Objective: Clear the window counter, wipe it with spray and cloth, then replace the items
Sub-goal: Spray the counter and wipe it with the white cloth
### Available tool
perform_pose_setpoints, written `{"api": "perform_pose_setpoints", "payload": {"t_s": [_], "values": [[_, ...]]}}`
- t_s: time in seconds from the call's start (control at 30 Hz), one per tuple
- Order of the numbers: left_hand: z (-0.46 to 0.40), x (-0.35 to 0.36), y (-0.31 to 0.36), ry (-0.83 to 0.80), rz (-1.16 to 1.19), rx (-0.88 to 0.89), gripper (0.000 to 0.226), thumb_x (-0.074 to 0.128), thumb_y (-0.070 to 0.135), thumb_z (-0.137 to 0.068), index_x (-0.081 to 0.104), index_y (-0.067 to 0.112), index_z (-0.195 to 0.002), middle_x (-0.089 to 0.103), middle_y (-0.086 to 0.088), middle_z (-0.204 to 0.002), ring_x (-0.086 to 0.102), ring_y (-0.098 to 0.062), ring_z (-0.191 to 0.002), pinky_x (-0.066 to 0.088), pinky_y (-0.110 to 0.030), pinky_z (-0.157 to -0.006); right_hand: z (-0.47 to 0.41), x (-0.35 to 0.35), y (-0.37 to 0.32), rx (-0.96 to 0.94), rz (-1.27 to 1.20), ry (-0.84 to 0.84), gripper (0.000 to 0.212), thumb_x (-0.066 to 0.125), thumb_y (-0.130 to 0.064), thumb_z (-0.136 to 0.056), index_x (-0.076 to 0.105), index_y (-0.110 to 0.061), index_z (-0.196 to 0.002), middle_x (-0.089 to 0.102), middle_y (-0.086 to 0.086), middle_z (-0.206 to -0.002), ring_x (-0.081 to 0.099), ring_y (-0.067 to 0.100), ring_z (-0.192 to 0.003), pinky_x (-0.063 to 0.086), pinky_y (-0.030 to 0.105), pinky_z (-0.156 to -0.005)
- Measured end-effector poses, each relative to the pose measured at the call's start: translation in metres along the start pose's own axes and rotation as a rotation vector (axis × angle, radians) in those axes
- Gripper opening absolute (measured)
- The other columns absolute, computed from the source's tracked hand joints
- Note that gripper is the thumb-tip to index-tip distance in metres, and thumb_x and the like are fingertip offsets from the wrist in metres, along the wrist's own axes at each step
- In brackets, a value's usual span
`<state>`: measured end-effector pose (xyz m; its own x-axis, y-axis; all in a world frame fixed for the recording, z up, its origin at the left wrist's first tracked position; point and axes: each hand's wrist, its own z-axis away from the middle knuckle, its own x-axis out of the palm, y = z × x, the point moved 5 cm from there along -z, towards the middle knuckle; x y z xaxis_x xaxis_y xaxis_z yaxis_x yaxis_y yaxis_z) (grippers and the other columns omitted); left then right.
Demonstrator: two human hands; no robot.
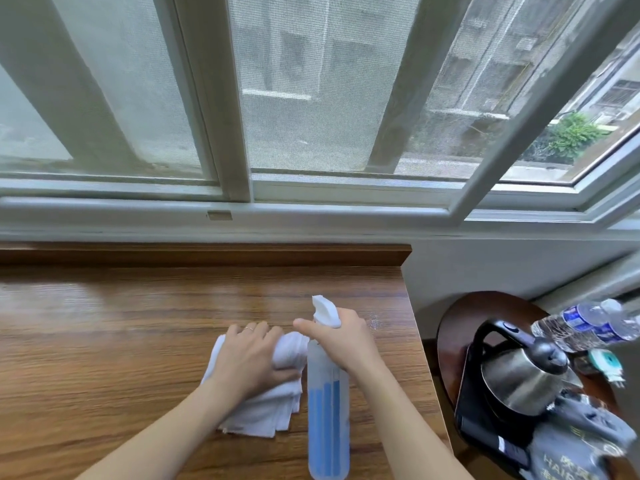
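A wooden counter [121, 323] runs under the window. On it lies a folded white cloth [266, 414], and my left hand [251, 358] grips its bunched upper part. A translucent spray bottle [327, 410] with blue liquid and a white trigger head stands just right of the cloth. My right hand [341, 337] is wrapped round the bottle's neck below the trigger, thumb pointing left. A small wet patch [374, 322] glistens on the wood right of the bottle.
A round dark side table [457, 313] stands to the right of the counter, holding a steel kettle [519, 372] on a black tray, water bottles [588, 323] and grey packets [581, 441]. A raised wooden ledge [207, 254] and the window frame bound the counter's back.
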<state>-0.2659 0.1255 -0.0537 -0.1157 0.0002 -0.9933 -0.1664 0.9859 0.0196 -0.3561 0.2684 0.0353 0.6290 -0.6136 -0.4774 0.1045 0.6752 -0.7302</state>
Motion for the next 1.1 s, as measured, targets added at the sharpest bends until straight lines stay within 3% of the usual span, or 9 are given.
{"api": "perform_pose_setpoints", "payload": {"t_s": [0.1, 0.2, 0.33, 0.43, 0.63, 0.87, 1.0, 1.1], "values": [[-0.020, 0.001, -0.005, 0.015, 0.008, 0.002, 0.066, 0.050, 0.086, -0.063, 0.061, 0.022, -0.075, 0.056, 0.004, -0.068, 0.058, -0.023, -0.062, 0.033, -0.034, -0.059, -0.001, -0.002, -0.001, 0.001, 0.006, 0.002, 0.050, 0.073, -0.063, -0.070, 0.062, -0.014, -0.078, 0.058, -0.008, -0.071, 0.052, 0.012, -0.067, 0.040, 0.030, -0.062], [-0.041, 0.002, -0.015, 0.021, 0.017, -0.048, 0.068, 0.045, 0.086, -0.063, 0.060, 0.020, -0.074, 0.058, 0.002, -0.068, 0.060, -0.025, -0.062, 0.035, -0.035, -0.058, -0.002, -0.004, -0.004, -0.005, 0.003, -0.012, 0.036, 0.073, -0.057, -0.073, 0.063, -0.023, -0.073, 0.060, -0.008, -0.070, 0.054, 0.010, -0.068, 0.040, 0.027, -0.062], [-0.072, -0.003, -0.024, -0.033, -0.024, -0.095, 0.083, 0.026, 0.089, -0.065, 0.063, 0.021, -0.095, 0.065, -0.001, -0.089, 0.063, -0.026, -0.082, 0.038, -0.040, -0.068, 0.001, -0.003, -0.008, -0.040, 0.034, -0.042, 0.031, 0.072, -0.056, -0.074, 0.060, -0.029, -0.066, 0.060, -0.010, -0.067, 0.054, 0.007, -0.068, 0.038, 0.026, -0.061], [-0.092, -0.001, -0.036, -0.077, -0.033, -0.190, 0.084, 0.031, 0.090, -0.067, 0.060, 0.023, -0.108, 0.063, -0.001, -0.103, 0.060, -0.025, -0.095, 0.039, -0.041, -0.075, 0.003, -0.003, -0.008, -0.062, 0.029, -0.050, 0.034, 0.072, -0.053, -0.077, 0.055, -0.027, -0.063, 0.056, -0.011, -0.064, 0.051, 0.006, -0.063, 0.038, 0.027, -0.061], [-0.085, 0.001, -0.034, -0.016, -0.033, -0.189, 0.080, 0.028, 0.088, -0.067, 0.063, 0.026, -0.103, 0.064, -0.002, -0.088, 0.061, -0.026, -0.079, 0.039, -0.039, -0.067, 0.007, -0.003, -0.006, -0.084, 0.057, -0.061, 0.037, 0.071, -0.050, -0.081, 0.050, -0.026, -0.062, 0.053, -0.010, -0.063, 0.047, 0.005, -0.061, 0.036, 0.026, -0.059], [-0.037, -0.001, -0.011, -0.037, 0.016, -0.126, 0.068, 0.045, 0.082, -0.056, 0.067, 0.027, -0.090, 0.061, 0.002, -0.072, 0.061, -0.026, -0.067, 0.034, -0.035, -0.061, 0.001, -0.001, -0.009, -0.046, 0.049, -0.041, 0.037, 0.072, -0.056, -0.074, 0.055, -0.025, -0.063, 0.055, -0.009, -0.063, 0.049, 0.008, -0.064, 0.036, 0.027, -0.060], [-0.020, 0.001, -0.003, 0.027, 0.035, -0.076, 0.064, 0.054, 0.080, -0.057, 0.066, 0.024, -0.085, 0.058, 0.003, -0.071, 0.059, -0.025, -0.066, 0.039, -0.036, -0.061, -0.001, -0.003, -0.011, -0.043, 0.037, -0.046, 0.032, 0.072, -0.055, -0.078, 0.058, -0.029, -0.067, 0.057, -0.010, -0.068, 0.053, 0.009, -0.070, 0.038, 0.027, -0.061], [-0.032, 0.002, -0.009, 0.068, 0.042, -0.062, 0.066, 0.049, 0.081, -0.062, 0.064, 0.020, -0.082, 0.058, 0.001, -0.072, 0.061, -0.027, -0.066, 0.037, -0.036, -0.060, -0.003, -0.003, -0.009, -0.029, 0.045, -0.044, 0.033, 0.072, -0.054, -0.077, 0.056, -0.028, -0.065, 0.058, -0.009, -0.067, 0.053, 0.008, -0.069, 0.038, 0.026, -0.062]]}}
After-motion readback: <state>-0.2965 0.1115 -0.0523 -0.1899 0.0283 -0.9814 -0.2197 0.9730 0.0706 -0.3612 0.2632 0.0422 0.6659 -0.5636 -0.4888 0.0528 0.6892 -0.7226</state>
